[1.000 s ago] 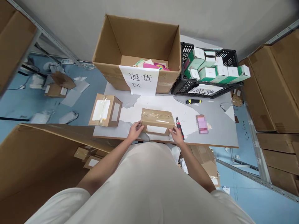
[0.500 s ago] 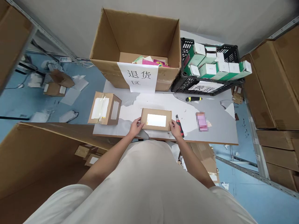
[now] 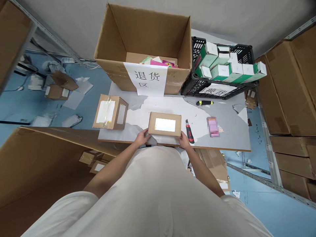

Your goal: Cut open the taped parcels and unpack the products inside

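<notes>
Directions from the held box.

1. Tabletop: across the middle, bearing everything below except the bin.
2. Bin: at eight o'clock, open-topped, with a few parcels inside; depth lost in shade.
3. Carton: near eleven, open, with colourful packs low on its floor; sheet with black characters over the front.
4. Crate: at two, loaded with green packs, most with white tops, some poking above the rim.
5. Taped box: at nine, closed, taped across its label.
6. Held box: near the six o'clock edge of the tabletop, label up, apparently closed. Step in hand, by judgement: steadying and checking. Any further move calling for even pressure from both sides.
7. Grip: clamped on the held box, left hand at its eight o'clock corner, right hand at its four o'clock corner. Lifted or resting, cannot tell.
8. Red cutter: toward four, just beside the right hand; worth keeping clear of.
9. Pink item: at three, blurred.
</notes>
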`<state>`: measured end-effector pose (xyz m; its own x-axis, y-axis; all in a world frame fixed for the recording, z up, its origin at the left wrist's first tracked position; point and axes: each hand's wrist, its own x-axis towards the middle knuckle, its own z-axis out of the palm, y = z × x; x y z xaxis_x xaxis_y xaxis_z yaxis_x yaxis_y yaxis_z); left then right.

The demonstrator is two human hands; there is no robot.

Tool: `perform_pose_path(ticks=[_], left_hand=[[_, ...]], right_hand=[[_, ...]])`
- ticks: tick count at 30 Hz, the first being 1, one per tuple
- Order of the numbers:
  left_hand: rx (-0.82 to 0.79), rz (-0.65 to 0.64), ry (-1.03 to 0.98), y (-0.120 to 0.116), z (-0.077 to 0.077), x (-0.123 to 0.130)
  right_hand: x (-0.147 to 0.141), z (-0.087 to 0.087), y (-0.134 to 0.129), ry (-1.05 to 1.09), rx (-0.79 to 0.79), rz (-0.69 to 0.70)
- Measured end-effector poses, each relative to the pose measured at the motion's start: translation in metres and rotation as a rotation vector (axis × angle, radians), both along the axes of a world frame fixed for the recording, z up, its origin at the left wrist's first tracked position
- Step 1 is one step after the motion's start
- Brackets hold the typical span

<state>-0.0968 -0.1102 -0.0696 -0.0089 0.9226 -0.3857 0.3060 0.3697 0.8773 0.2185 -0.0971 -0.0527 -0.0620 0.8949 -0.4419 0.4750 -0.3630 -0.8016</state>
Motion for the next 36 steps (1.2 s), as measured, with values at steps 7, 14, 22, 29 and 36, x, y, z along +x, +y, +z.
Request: perform_pose_path(ticks=[7,14,22,29,36], left_hand=[[0.13,0.007,0.138,0.009,0.04,0.006],[0.19,0.075,0.218,0.031,0.052,0.018],[0.174,0.09,0.22,0.03,0.054,0.022],[0.191,0.12,0.311,0.025,0.062,0.028],[0.596,-0.223,0.532,0.008,0.077,0.037]], right_hand=[[-0.004,0.031,0.017,0.038,0.119,-0.045],[-0.006,0.044,0.045,-0.168,0.178,-0.074],[0.006,0.028,0.043,-0.06,0.092,-0.067],[0.044,0.007,0.028,-0.606,0.066,-0.107],[0.06,0.004,0.027,-0.642,-0.029,0.038]])
